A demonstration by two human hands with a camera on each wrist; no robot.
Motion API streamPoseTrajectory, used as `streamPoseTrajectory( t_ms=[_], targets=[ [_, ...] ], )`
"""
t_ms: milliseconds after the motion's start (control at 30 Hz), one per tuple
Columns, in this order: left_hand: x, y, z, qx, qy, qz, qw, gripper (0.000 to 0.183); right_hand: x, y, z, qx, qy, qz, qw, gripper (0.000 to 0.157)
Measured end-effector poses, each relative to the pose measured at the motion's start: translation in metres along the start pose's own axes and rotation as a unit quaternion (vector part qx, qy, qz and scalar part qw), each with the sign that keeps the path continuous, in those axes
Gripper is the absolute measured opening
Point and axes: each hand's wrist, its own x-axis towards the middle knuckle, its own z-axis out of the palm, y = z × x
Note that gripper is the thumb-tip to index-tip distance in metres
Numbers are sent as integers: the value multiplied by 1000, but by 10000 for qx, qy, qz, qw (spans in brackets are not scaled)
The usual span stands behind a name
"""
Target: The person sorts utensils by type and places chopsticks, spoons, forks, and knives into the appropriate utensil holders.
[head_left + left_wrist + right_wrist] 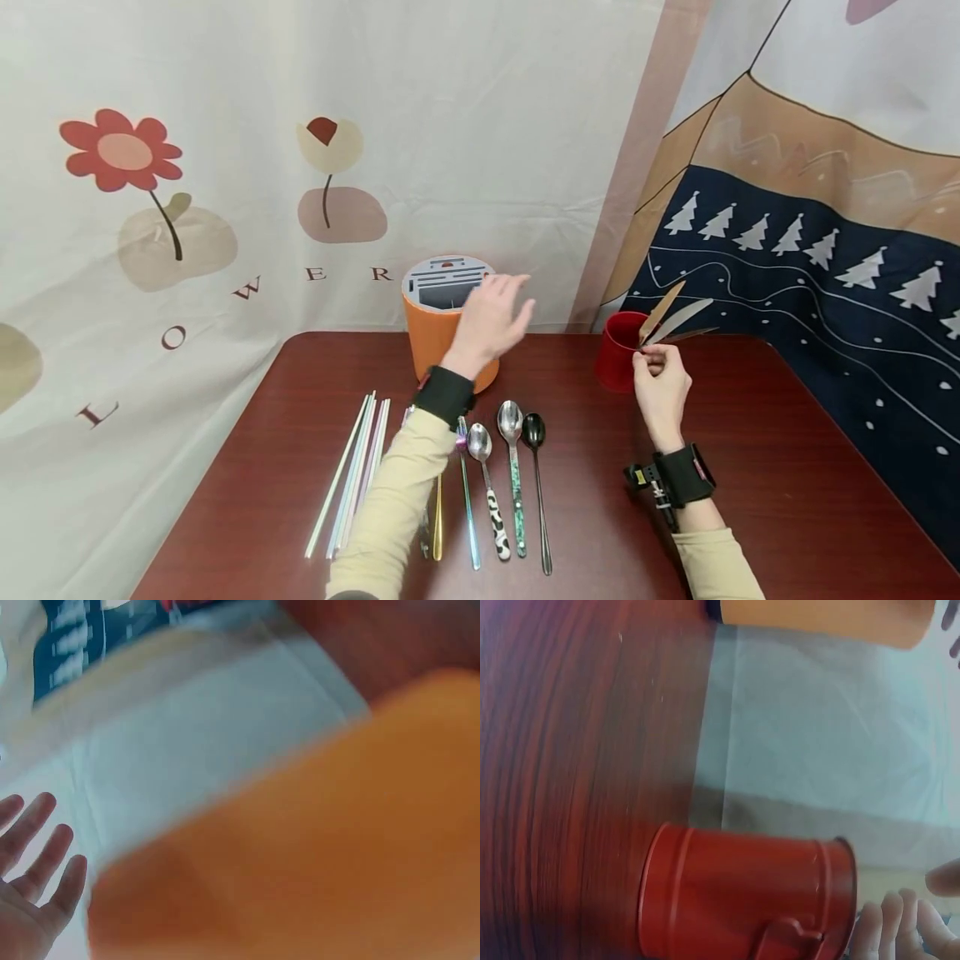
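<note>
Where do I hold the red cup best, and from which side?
Probably wrap the left hand round the red cup at mid-height, coming from its left. It stands upright with a round, exposed left wall, while the right hand and its pinched cutlery crowd the right side of the rim.

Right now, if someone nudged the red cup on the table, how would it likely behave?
Standing upright, the red cup would more likely slide or tip than roll. Its smooth, shiny side may prove slightly slippery. The crisp raised bands around it suggest a stiff shell that probably won't crumple under a light push.
</note>
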Motion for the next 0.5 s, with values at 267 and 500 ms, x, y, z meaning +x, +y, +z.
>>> streamPoseTrajectory(
  t_ms=[267, 500],
  targets=[
    [-23, -63, -33, -311, 172, -1252, 9915, 47, -19, -13, 10, -364, -797, -440, 9952, 15],
    [-38, -91, -42, -585, -410, -2226, 9723, 62, -48, -25, 25, -1049, -2208, -710, 9671, 11]
  ],
)
